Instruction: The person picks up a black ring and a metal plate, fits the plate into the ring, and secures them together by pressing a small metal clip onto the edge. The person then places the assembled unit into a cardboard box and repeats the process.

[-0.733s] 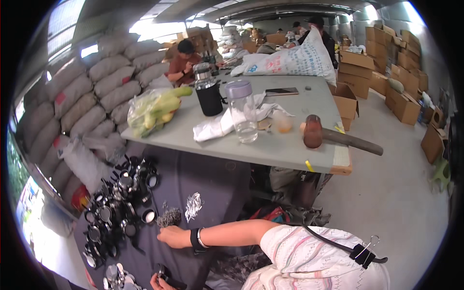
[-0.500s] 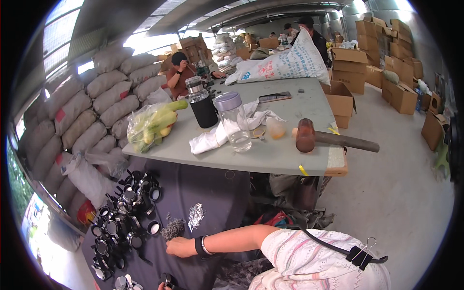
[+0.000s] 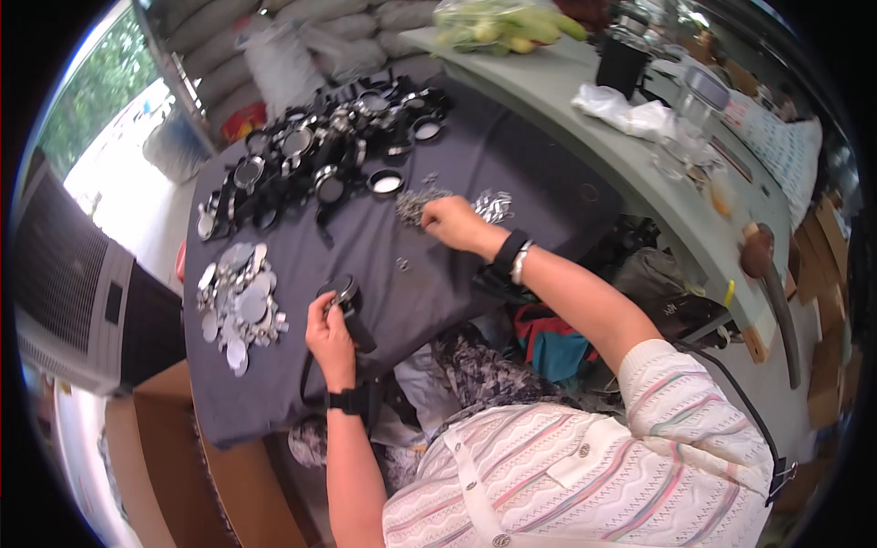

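Cloth [image 3: 384,274], dark grey and spread over the work surface, served as our landmark in the head view, and we read everything from it. Near its front edge our left hand [image 3: 329,336] was closed around a round black holder with a strap [image 3: 344,294], gripping it from below so that its open face stayed turned up and easy to reach; the strap hung down past the wrist. Toward the far middle of the cloth our right hand [image 3: 449,222] lay curled with fingertips pinched into a small heap of metal bits [image 3: 416,203]; whether a piece was already caught between them we could not tell. A second little cluster of shiny pieces [image 3: 493,206] sat just beside that hand. At the cloth's left side lay a loose pile of flat silver discs [image 3: 239,301], kept apart from the small parts, we judged, so each kind could be picked without sorting. Along the far edge of the cloth a crowd of black strapped holders [image 3: 320,155] was bunched together. Beyond the cloth's right edge ran a pale green table [image 3: 585,137] carrying a crumpled white bag [image 3: 630,114] and a mallet [image 3: 763,265], both well away from the hands.
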Motion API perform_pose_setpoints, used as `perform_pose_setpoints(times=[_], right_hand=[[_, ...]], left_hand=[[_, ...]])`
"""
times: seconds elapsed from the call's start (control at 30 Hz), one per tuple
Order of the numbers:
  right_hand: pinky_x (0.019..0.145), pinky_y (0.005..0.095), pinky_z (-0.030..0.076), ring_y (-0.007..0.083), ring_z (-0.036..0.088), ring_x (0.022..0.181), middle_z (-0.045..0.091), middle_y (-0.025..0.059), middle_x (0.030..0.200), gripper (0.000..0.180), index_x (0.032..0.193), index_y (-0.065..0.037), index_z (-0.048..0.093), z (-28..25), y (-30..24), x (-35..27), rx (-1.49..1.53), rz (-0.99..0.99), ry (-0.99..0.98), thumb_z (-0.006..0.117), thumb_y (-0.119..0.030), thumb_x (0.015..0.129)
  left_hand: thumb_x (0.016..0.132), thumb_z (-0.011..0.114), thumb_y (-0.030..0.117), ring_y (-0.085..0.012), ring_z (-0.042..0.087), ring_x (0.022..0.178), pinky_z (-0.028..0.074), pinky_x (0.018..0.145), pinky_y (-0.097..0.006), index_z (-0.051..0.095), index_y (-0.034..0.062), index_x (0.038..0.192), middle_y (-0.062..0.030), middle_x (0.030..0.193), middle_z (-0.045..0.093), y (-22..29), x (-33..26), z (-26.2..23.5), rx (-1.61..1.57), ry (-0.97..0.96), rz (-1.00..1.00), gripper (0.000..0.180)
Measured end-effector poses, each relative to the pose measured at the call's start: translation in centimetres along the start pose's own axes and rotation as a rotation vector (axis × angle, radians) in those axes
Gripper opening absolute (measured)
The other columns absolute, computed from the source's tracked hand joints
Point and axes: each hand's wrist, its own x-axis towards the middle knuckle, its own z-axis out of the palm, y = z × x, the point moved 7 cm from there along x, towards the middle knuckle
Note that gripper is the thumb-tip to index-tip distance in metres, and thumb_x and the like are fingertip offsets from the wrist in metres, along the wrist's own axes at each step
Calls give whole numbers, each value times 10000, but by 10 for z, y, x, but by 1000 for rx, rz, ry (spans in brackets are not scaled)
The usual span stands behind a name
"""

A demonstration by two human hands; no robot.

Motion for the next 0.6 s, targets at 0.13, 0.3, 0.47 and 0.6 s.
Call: perform_pose_setpoints(times=[0.13, 0.3, 0.47, 0.6], right_hand=[[714, 352, 503, 290, 649, 783, 668, 152, 837, 132, 895, -5, 660, 13, -3, -2, 56, 50, -137, 610, -72, 792], [766, 394, 494, 312, 642, 864, 664, 166, 865, 156, 921, -8, 651, 43, -34, -6, -22, -95, -252, 627, -78, 783], [570, 335, 498, 231, 631, 611, 636, 121, 694, 80, 835, 9, 633, 38, -27, 7, 325, 78, -143, 622, -34, 768], [427, 268, 442, 112, 539, 430, 602, 69, 645, 51, 783, 24, 619, 37, -11, 8, 573, 245, -109, 587, -14, 795]], left_hand=[[918, 485, 58, -19, 402, 465, 316, 380, -189, 590, 50, 1036, 26, 683, 528, 2, 1, 3, -50, -2, -51, 159], [930, 485, 85, -10, 385, 461, 320, 375, -182, 588, 51, 1043, 43, 678, 493, 3, 1, 4, -49, 3, -64, 156], [915, 494, 59, -16, 425, 464, 331, 378, -191, 597, 53, 1027, 34, 664, 521, -2, 2, 3, -64, 5, -87, 152], [910, 494, 54, -18, 421, 462, 335, 378, -196, 598, 47, 1027, 34, 664, 520, 1, 3, 3, -75, 2, -65, 157]])
